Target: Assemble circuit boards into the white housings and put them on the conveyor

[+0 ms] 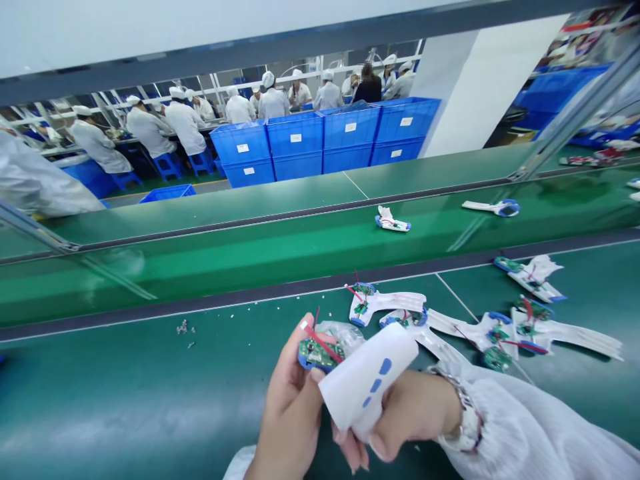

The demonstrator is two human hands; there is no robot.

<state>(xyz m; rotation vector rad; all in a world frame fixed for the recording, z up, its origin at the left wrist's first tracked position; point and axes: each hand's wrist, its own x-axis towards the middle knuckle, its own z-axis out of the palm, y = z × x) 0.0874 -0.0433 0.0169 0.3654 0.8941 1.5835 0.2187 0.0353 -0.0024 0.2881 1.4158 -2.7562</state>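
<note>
My left hand (291, 407) is closed around a small blue-edged housing with a green circuit board (316, 353) and red wires, held above the near bench. My right hand (413, 410), with a metal watch at its wrist, grips a white curved piece (367, 377) bearing a row of blue oblong marks. That piece overlaps the right side of the board, so I cannot tell whether the two are joined. Clear plastic (345, 337) shows behind them. Just beyond and to the right lie several opened white device housings (390, 303) with boards and loose wires.
Small metal bits (183, 327) lie at left on the green bench (125, 400). A green conveyor belt (225, 250) runs across, carrying more white housings (393, 221). Blue crates (295, 140) are stacked beyond. Co-workers in white coats (145, 123) sit farther back.
</note>
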